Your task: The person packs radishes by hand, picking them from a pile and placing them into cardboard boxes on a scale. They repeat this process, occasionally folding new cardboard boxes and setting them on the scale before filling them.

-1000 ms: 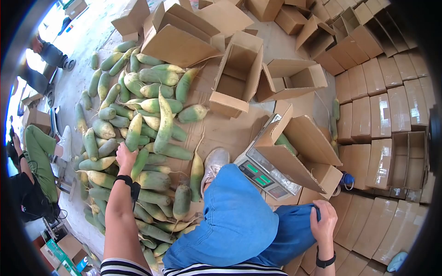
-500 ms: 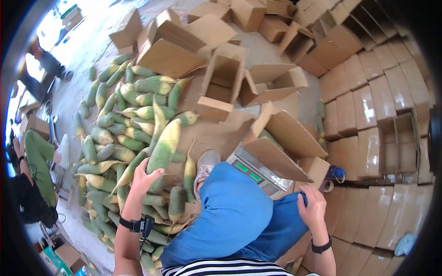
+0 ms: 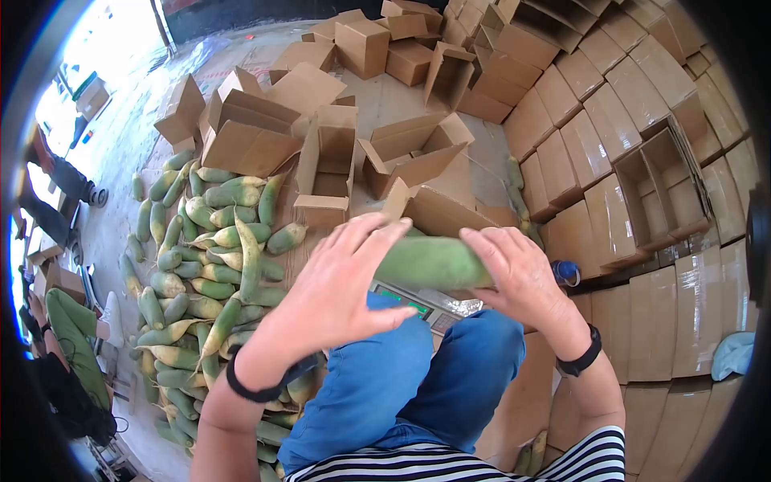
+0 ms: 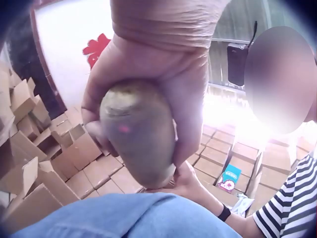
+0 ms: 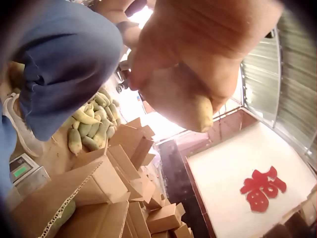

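A large green radish (image 3: 434, 263) is held crosswise above the knees, between both hands. The left hand (image 3: 325, 281) grips its left end, the thumb apart from the fingers; in the left wrist view this hand (image 4: 153, 69) curls round the radish (image 4: 141, 134), whose blunt end faces the camera. The right hand (image 3: 522, 277) grips the other end; in the right wrist view the hand (image 5: 198, 54) wraps the radish (image 5: 173, 94), its pale tip (image 5: 204, 115) sticking out. Behind the radish are an open carton (image 3: 446, 210) and a scale (image 3: 434, 315), both partly hidden.
A heap of radishes (image 3: 233, 218) covers the floor at left. Open cartons (image 3: 321, 210) stand ahead, and stacked cartons (image 3: 586, 153) line the right side. A blue roll-like object (image 3: 566, 271) lies beside the stack. Another person's green-clad leg (image 3: 76, 337) shows at far left.
The left hand has carried the radish from the heap rightward to above the knees. The right hand has left the knee and taken hold of the radish's other end. The head view has shifted.
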Available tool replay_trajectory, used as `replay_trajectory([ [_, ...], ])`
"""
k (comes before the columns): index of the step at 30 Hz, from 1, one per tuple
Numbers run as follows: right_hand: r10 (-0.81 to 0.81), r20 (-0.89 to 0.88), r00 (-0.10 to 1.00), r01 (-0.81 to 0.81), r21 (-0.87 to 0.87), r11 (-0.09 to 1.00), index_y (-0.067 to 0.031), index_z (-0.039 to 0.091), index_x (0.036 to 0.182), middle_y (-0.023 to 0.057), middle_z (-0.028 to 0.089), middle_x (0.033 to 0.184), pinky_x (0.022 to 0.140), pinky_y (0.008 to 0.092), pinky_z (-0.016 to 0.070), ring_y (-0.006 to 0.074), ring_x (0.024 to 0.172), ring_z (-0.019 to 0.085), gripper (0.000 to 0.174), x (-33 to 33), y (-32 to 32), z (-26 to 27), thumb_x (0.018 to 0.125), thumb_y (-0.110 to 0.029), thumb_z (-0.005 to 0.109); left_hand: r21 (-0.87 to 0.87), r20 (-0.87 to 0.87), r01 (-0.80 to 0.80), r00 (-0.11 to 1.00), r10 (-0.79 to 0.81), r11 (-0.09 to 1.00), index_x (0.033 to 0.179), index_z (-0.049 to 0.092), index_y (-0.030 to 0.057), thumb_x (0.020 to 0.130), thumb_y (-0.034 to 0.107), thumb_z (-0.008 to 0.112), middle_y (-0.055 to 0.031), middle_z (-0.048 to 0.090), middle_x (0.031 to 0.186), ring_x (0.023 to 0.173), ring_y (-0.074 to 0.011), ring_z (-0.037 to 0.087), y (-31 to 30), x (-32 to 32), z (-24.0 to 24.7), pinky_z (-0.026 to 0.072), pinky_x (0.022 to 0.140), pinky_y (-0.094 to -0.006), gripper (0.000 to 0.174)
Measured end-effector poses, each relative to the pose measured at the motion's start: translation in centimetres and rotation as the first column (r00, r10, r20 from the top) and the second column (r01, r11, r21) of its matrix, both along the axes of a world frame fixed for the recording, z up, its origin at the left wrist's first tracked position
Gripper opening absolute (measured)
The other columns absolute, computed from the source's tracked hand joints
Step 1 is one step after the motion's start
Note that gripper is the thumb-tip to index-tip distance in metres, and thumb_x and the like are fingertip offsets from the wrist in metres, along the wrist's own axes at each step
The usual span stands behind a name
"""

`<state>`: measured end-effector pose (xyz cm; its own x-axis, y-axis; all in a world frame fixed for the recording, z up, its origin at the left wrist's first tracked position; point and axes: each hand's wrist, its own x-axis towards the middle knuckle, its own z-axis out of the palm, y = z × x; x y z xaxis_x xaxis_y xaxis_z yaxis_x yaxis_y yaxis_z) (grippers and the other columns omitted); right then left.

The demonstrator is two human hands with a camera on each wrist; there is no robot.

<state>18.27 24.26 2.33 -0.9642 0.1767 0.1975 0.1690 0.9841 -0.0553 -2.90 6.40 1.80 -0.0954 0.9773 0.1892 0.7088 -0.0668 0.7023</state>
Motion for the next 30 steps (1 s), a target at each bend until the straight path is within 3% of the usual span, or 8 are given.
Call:
replay_trajectory([
  [1,-0.107,0.036,0.994,0.109,-0.066,0.992,-0.0066,0.051,0.131,0.0139,0.059,0.114,0.089,0.0422,0.0495,0.0319,0.105,0.058,0.072,0.6,1.1,-0.9,0.065,-0.014,0.08,0.128,-0.154,-0.103,0.98,0.122,0.986,0.137,0.045,0.0007,0.075,0.037,0.077,-0.0216,0.047,0.134,0.122,-0.0392,0.048,-0.5,0.6,0.3,0.0395,0.104,-0.046,0.078],
  [5,-0.304,0.173,0.937,0.33,-0.152,0.932,-0.0029,0.051,0.127,0.0174,0.062,0.11,0.089,0.0418,0.0493,0.0343,0.105,0.059,0.069,2.8,7.4,-7.1,0.068,-0.024,0.08,-0.003,-0.055,0.072,0.996,-0.072,0.997,0.137,0.049,0.0059,0.077,0.04,0.076,-0.0196,0.044,0.141,0.127,-0.0367,0.046,-3.7,5.4,-2.0,0.0341,0.108,-0.0504,0.074],
  [7,-0.356,0.426,0.832,0.511,-0.338,0.79,-0.0006,0.053,0.124,0.0204,0.064,0.109,0.09,0.0413,0.0486,0.0359,0.104,0.061,0.07,2.5,10.3,-10.5,0.069,-0.034,0.079,-0.05,-0.11,0.106,0.988,-0.111,0.993,0.13,0.054,0.0057,0.076,0.04,0.077,-0.0173,0.049,0.136,0.123,-0.0351,0.049,-3.6,7.9,-3.5,0.0352,0.105,-0.0524,0.068],
  [9,-0.315,0.508,0.802,0.534,-0.373,0.759,0.0007,0.054,0.123,0.0231,0.064,0.109,0.091,0.0414,0.0486,0.0371,0.104,0.062,0.072,1.4,12.2,-13.7,0.068,-0.04,0.077,0.05,-0.281,0.005,0.96,0.009,0.999,0.125,0.058,0.0066,0.074,0.039,0.077,-0.0146,0.053,0.131,0.121,-0.0317,0.05,-3.1,8.8,-4.8,0.0359,0.103,-0.053,0.063],
  [17,-0.258,0.526,0.81,0.532,-0.477,0.699,0.002,0.053,0.127,0.0278,0.065,0.109,0.094,0.0417,0.0483,0.0389,0.106,0.063,0.077,-0.5,14.6,-23.4,0.071,-0.046,0.077,0.058,-0.157,0.038,0.987,-0.028,0.998,0.117,0.061,0.0085,0.072,0.038,0.079,-0.0105,0.055,0.128,0.12,-0.0293,0.051,-2.6,7.6,-5.1,0.037,0.102,-0.0512,0.057],
  [19,-0.289,0.606,0.741,0.532,-0.268,0.803,-0.0018,0.054,0.127,0.0244,0.066,0.108,0.091,0.0456,0.0491,0.0394,0.104,0.063,0.059,-0.4,14.4,-23.1,0.082,-0.036,0.071,0.049,-0.138,0.028,0.99,-0.021,0.998,0.117,0.061,0.0085,0.072,0.038,0.079,-0.0104,0.056,0.127,0.12,-0.0292,0.051,-2.6,7.5,-5.2,0.0371,0.102,-0.0509,0.057],
  [27,-0.215,0.289,0.933,0.35,-0.587,0.73,-0.0033,0.058,0.122,0.02,0.065,0.109,0.084,0.0421,0.0512,0.0361,0.098,0.064,0.039,-0.2,7.3,-11.5,0.088,-0.022,0.065,0.088,-0.126,0.015,0.992,-0.003,0.996,0.117,0.062,0.0089,0.071,0.038,0.079,-0.0106,0.056,0.125,0.121,-0.0294,0.051,-3.3,7.3,-5.2,0.0367,0.103,-0.0512,0.057],
  [30,-0.205,0.175,0.963,0.267,-0.503,0.822,-0.004,0.059,0.12,0.0192,0.063,0.107,0.083,0.042,0.0514,0.0378,0.099,0.062,0.035,1.9,2.3,-8.2,0.088,-0.017,0.066,0.096,-0.136,0.011,0.991,0.003,0.995,0.117,0.062,0.0093,0.07,0.037,0.079,-0.0103,0.056,0.125,0.121,-0.0291,0.051,-3.6,7.4,-5.3,0.0365,0.104,-0.0512,0.056],
])
